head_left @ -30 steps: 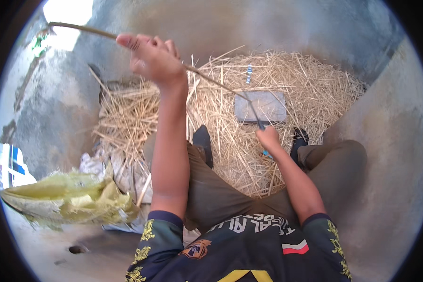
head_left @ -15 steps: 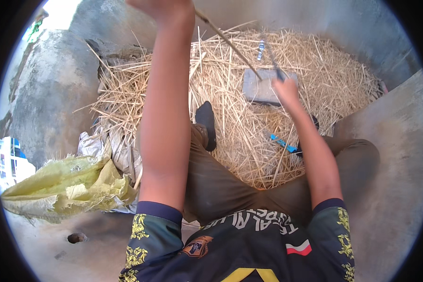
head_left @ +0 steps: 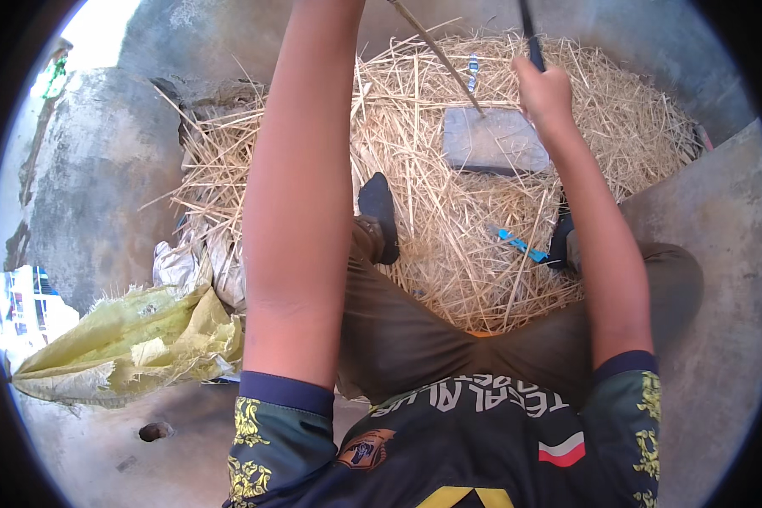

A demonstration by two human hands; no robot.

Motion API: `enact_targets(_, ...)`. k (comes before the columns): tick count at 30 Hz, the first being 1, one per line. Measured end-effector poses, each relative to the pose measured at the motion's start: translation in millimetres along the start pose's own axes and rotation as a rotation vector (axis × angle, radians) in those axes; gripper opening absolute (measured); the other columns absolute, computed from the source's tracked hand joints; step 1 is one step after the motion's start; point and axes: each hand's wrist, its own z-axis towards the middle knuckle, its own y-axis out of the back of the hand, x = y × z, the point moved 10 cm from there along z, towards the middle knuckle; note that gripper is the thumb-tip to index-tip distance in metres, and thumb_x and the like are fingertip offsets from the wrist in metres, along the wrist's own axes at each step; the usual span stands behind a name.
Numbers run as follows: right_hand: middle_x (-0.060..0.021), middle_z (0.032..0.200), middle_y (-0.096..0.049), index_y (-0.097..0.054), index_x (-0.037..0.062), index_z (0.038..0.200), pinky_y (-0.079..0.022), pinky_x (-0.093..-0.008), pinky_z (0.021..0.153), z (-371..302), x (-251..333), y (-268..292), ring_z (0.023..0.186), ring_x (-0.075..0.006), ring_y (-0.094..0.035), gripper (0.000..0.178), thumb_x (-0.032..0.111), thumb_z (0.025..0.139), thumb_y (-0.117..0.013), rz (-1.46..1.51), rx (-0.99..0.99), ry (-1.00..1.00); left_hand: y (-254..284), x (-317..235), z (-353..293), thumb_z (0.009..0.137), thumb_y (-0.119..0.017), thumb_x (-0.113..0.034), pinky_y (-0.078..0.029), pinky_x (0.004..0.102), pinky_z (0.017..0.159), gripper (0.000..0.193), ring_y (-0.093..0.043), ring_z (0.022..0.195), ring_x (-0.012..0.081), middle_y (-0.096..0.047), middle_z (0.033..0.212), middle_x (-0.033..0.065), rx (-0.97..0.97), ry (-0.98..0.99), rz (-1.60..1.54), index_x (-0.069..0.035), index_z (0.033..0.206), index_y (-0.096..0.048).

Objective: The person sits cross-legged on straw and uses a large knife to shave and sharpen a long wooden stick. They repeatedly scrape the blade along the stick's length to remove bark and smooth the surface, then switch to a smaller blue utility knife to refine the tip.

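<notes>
The right hand is wrapped in a fist around a dark tool, which points up out of view. Just below and left of this hand lies a gray block. A thin stick slants down, left of the hand, its lower end over the block; contact cannot be told. The left hand is beyond the top edge, its grip unseen. Straw spreads around the block; well below the right hand lies a blue strip.
</notes>
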Motion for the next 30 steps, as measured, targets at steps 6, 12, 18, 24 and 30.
enact_targets(6,-0.0065,0.060,-0.049,-0.056,0.0016,0.080,-0.035,-0.0389,0.042,-58.8,-220.3,-51.2,0.044,-0.0189,-0.044,0.019,0.020,0.085,-0.058,-0.153,0.406,-0.601,-22.2,26.4,13.0,0.100,-0.043,-0.062,-0.024,0.0260,0.035,0.060,-0.031,0.037,0.0100,-0.027,0.050,-0.0049,0.009,0.073,0.020,-0.018,0.061,-0.031)
enact_targets(12,0.0000,0.056,-0.042,-0.053,0.0019,0.082,-0.027,-0.0295,0.035,-35.2,-129.8,14.6,0.039,-0.0115,-0.035,0.022,0.022,0.082,-0.064,-0.282,0.245,-0.429,-26.3,22.2,22.8,0.102,-0.042,-0.058,-0.026,0.0274,0.036,0.058,-0.034,0.038,0.0117,-0.031,0.052,-0.0040,0.062,0.079,0.026,-0.017,0.062,-0.034)
enact_targets(18,0.0020,0.053,-0.046,-0.053,0.0094,0.068,-0.031,-0.0262,0.036,-35.5,66.3,59.8,0.040,-0.0068,-0.038,0.032,0.027,0.091,-0.067,0.065,0.116,0.129,-34.6,10.5,18.7,0.103,-0.043,-0.054,-0.030,0.0291,0.038,0.055,-0.040,0.043,0.0134,-0.034,0.053,-0.0031,0.055,0.005,0.092,-0.016,0.063,-0.038)
enact_targets(24,-0.0067,0.066,-0.053,-0.060,0.0033,0.084,-0.037,-0.0311,0.051,-66.4,-195.7,-25.4,0.057,-0.0186,-0.052,0.021,0.023,0.091,-0.060,0.369,-0.321,-0.023,-55.8,13.2,-7.5,0.102,-0.044,-0.053,-0.027,0.0275,0.037,0.054,-0.038,0.042,0.0115,-0.033,0.053,-0.0038,0.104,0.099,0.008,-0.017,0.063,-0.037)
enact_targets(30,-0.0095,0.052,-0.053,-0.058,-0.0008,0.074,-0.042,-0.0412,0.040,-41.6,-274.6,-14.1,0.039,-0.0225,-0.053,0.025,0.023,0.080,-0.063,-0.342,-0.038,-0.307,-19.8,13.3,6.2,0.102,-0.043,-0.058,-0.023,0.0254,0.038,0.055,-0.030,0.040,0.0094,-0.029,0.053,-0.0056,0.074,0.091,0.042,-0.017,0.065,-0.036)
